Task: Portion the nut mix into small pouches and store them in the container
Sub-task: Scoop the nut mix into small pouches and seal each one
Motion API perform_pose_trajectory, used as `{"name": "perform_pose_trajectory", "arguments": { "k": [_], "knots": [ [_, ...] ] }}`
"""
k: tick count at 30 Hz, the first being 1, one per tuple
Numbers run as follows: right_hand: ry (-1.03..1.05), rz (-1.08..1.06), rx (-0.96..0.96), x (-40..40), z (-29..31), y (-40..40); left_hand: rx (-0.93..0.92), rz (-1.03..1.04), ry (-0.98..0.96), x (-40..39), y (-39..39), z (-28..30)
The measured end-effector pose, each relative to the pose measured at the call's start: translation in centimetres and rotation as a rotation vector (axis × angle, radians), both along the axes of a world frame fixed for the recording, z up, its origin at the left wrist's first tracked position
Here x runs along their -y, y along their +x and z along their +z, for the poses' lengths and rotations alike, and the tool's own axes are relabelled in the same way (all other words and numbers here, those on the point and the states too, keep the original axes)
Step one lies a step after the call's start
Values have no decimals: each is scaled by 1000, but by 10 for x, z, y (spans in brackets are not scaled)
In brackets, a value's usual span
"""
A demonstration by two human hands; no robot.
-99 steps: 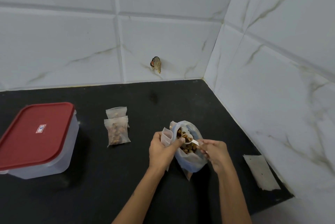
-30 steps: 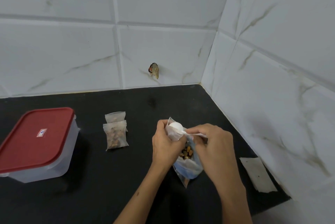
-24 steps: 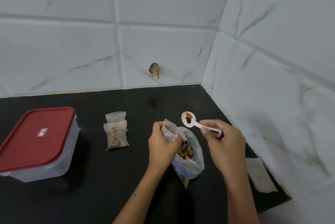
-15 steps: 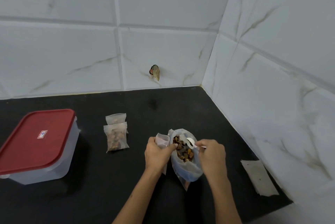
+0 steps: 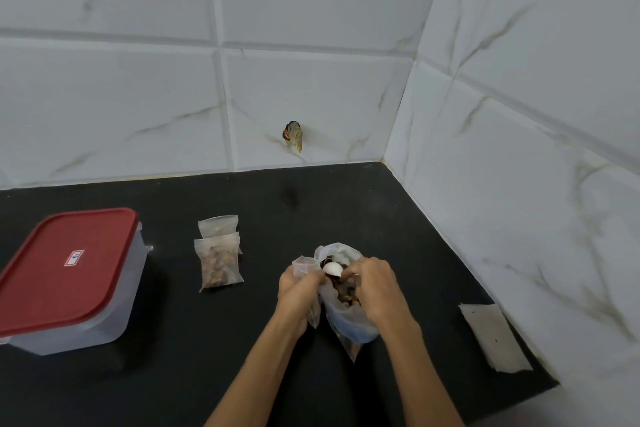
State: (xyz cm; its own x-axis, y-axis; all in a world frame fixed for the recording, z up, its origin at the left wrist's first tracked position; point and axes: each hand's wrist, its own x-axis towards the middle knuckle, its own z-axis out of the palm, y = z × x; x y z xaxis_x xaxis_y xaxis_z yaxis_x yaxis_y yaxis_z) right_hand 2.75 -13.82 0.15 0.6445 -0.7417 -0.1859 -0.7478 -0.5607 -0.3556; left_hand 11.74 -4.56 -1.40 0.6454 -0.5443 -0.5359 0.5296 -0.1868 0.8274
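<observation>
A clear bag of nut mix [image 5: 349,321] stands open on the black counter [image 5: 346,205] in front of me. My left hand [image 5: 298,291] grips a small pouch [image 5: 304,264] and the bag's left rim. My right hand [image 5: 375,288] holds a white plastic spoon [image 5: 331,268] whose bowl sits in the bag's mouth, turned toward the small pouch. Two filled pouches lie to the left, one [image 5: 219,265] overlapping the other [image 5: 218,225]. A clear container with a red lid [image 5: 65,271] stands shut at the far left.
White tiled walls meet in a corner at the back right. A flat empty pouch [image 5: 493,336] lies by the right wall. A small brown object [image 5: 293,136] sticks to the back wall above the counter.
My right hand lifted a spoonful from the bag to the small pouch, went back into the bag, and now brings the spoon up at the bag's mouth beside the pouch.
</observation>
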Motion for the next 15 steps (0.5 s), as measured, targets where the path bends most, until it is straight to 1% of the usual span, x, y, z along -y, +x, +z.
{"name": "perform_pose_trajectory", "arguments": {
  "k": [2, 3, 5, 6, 7, 9, 11, 12, 13, 14, 15],
  "knots": [
    [141, -121, -68, 8, 14, 0, -13, 7, 3, 0, -1, -2],
    [157, -160, -92, 12, 21, -2, -18, 8, 5, 0, -1, -2],
    [118, -133, -190, 13, 30, -4, -27, 13, -2, 0, -1, -1],
    [81, -139, -202, 12, 31, 1, -27, 19, -5, 0, -1, 0],
    [74, -144, -162, 8, 29, 2, -20, 22, 2, 0, 0, -1],
    [-9, -47, -67, -5, 22, 5, 4, 19, 22, 1, 1, -4],
    [43, -31, -138, -6, 12, 1, 10, 5, 29, 2, -2, -6],
    [101, -114, -158, -7, 15, -2, 13, -1, 34, 3, -3, -5],
    [112, -126, -138, -4, 16, -3, 13, -1, 35, 3, -4, -5],
    [136, -114, -74, 0, 16, -7, 13, 4, 29, 3, -4, -4],
    [106, -83, -53, 2, 17, -11, 11, 13, 26, 3, -3, -4]
  ]
}}
